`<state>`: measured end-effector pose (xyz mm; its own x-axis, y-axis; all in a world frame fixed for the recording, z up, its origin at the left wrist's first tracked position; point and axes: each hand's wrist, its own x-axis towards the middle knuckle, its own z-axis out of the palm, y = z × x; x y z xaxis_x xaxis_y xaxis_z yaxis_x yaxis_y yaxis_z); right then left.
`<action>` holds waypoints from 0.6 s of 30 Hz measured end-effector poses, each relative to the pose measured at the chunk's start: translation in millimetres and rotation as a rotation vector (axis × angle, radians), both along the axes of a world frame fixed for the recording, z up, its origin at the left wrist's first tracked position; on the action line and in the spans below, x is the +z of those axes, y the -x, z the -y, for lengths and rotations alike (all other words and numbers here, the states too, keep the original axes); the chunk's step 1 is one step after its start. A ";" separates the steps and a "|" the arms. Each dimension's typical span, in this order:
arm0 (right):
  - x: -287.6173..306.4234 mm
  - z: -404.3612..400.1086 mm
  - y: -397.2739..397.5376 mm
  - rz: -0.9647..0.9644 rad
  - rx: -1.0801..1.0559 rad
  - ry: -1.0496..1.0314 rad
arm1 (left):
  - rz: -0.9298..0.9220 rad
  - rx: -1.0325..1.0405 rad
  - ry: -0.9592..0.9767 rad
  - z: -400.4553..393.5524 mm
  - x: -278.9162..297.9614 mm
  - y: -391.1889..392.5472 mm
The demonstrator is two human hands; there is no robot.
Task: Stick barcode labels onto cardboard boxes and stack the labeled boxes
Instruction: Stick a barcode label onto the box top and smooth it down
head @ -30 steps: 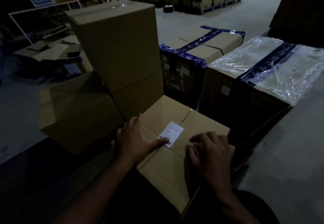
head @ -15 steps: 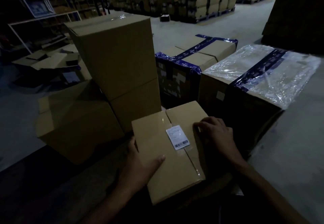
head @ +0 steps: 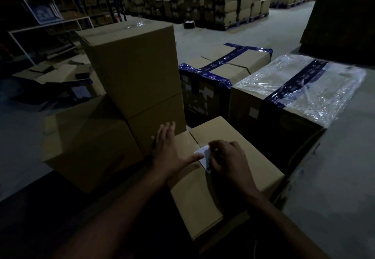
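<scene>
A small cardboard box [head: 223, 189] lies in front of me with a taped top seam. A white barcode label [head: 203, 156] sits on its top near the seam, partly covered. My left hand [head: 169, 153] lies flat over the box's left top edge, fingers spread and thumb stretched toward the label. My right hand [head: 229, 160] rests on the box top, its bent fingertips pressing on the label's right part. Just left of the box stands a stack of plain cardboard boxes [head: 134, 70].
A large low box [head: 87, 143] sits at the left of the stack. Behind are a blue-taped box [head: 227, 68] and a film-wrapped box [head: 300, 88]. Pallets of boxes [head: 223, 5] and shelving [head: 40, 15] fill the dim background. The grey floor [head: 334, 177] is to the right.
The small box was turned so its long side runs away from me. My left hand went from its near side to the left top edge, and my right hand from the right edge onto the label.
</scene>
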<state>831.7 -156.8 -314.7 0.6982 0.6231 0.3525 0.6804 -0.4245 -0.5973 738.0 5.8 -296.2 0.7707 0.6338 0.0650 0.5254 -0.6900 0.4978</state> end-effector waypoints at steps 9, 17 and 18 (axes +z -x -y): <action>-5.6 -4.4 -15.1 -0.192 0.032 0.041 | -0.095 -0.009 -0.165 -7.1 -23.4 -5.5; -7.9 -5.5 -17.7 -0.249 0.023 0.052 | -0.068 -0.006 -0.170 -6.5 -25.7 -6.3; -6.6 -3.8 -21.0 -0.292 0.057 0.036 | -0.066 -0.004 -0.170 -6.4 -26.8 -6.4</action>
<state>852.8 -153.0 -321.3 0.7306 0.6724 0.1190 0.5054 -0.4152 -0.7564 744.4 12.2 -323.0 0.7795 0.6148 0.1198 0.5501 -0.7635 0.3383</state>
